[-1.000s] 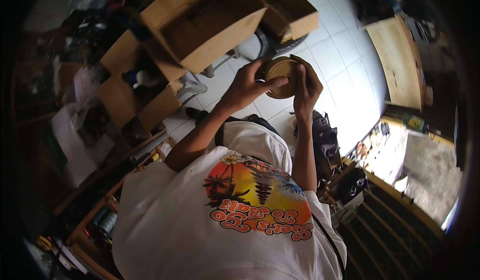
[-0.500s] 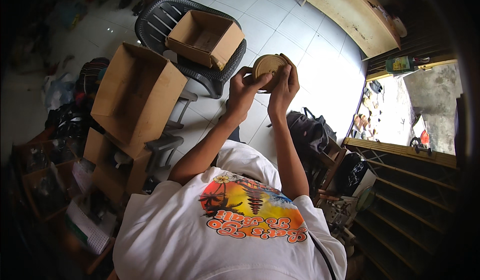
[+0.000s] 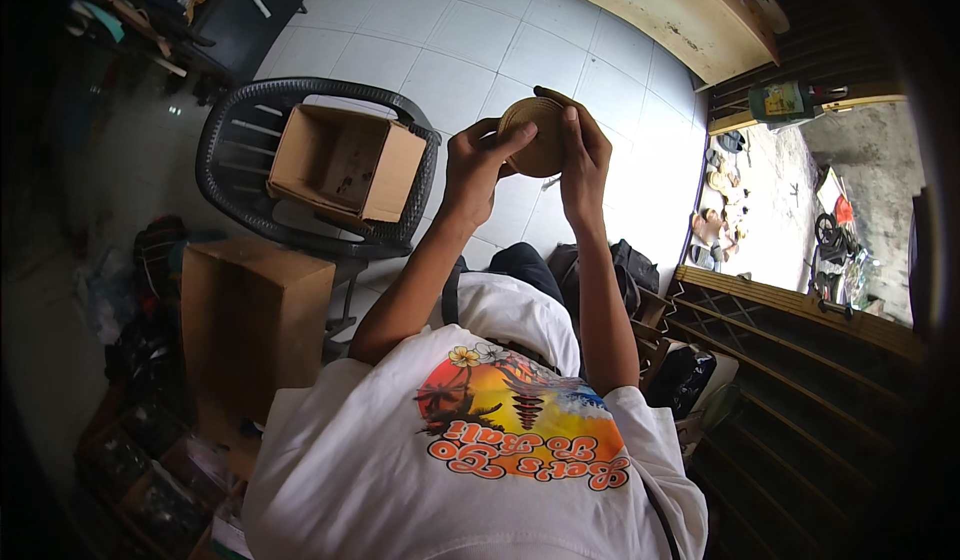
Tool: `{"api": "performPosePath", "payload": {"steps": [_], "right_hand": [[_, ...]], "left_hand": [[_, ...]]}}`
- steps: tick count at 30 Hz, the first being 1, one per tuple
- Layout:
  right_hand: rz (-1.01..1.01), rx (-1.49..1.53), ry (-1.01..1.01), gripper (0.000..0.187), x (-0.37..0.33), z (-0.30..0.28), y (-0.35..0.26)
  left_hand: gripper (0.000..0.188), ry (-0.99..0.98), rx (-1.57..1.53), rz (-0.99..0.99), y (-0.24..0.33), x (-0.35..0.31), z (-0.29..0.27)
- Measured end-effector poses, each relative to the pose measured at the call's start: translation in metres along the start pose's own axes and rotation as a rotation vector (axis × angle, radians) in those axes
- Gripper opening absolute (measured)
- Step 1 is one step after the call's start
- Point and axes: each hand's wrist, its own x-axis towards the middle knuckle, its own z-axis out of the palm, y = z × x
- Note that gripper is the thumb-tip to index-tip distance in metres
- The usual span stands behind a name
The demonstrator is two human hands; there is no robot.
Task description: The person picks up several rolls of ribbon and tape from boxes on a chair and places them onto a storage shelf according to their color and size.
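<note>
In the grip: a round tan disc (image 3: 540, 156) was held up in front of the body, its flat face turned mostly toward the camera, with fine rings near the rim.
Left hand (image 3: 472, 175): it was clamped on the disc's left side, the thumb laid across the face, the other fingers bent and partly hidden.
Right hand (image 3: 586, 165): it was closed on the opposite side, the thumb by the edge, one fingertip showing past the top of the rim.
Forearms (image 3: 608, 310): both were bare and reached forward from short white sleeves.
White shirt (image 3: 340, 470): a bright print of palms, flowers and orange lettering covered its middle.
Dark chair (image 3: 213, 165): it stood left of the hands, well apart from them.
Small cardboard box (image 3: 397, 175): it sat open on the chair's seat.
Larger cardboard box (image 3: 255, 260): it was nearer the body, at the left.
Dark bag (image 3: 635, 278): it lay just beyond the right forearm.
Pale tiled floor (image 3: 390, 60): it stretched out beneath and ahead of the hands.
Slatted gate (image 3: 800, 375): it filled the lower right, below a bright doorway with footwear (image 3: 712, 210) along its edge.
</note>
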Motion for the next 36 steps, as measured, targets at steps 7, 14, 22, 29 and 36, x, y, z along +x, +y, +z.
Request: {"api": "performPosePath", "payload": {"steps": [7,14,22,29,36], "right_hand": [[0.007,0.125,0.164,0.041,0.125,-0.067,0.04],[0.058,0.259,0.167,0.041,0.286,-0.131,0.063],[0.038,0.339,-0.059,0.046,0.474,-0.125,0.063],[0.139,0.25,-0.546,0.042,0.649,-0.04,0.088],[-0.047,0.121,-0.525,0.047,0.81,0.067,0.092]], "left_hand": [[0.039,-0.229,0.15,-0.144,-0.002,0.135,0.066],[0.036,-0.307,0.142,-0.135,0.004,0.289,0.15],[0.033,-0.143,-0.008,-0.029,0.059,0.426,0.193],[0.033,0.021,0.015,-0.003,0.129,0.561,0.138],[0.035,0.307,-0.091,0.216,0.196,0.72,0.112]]}}
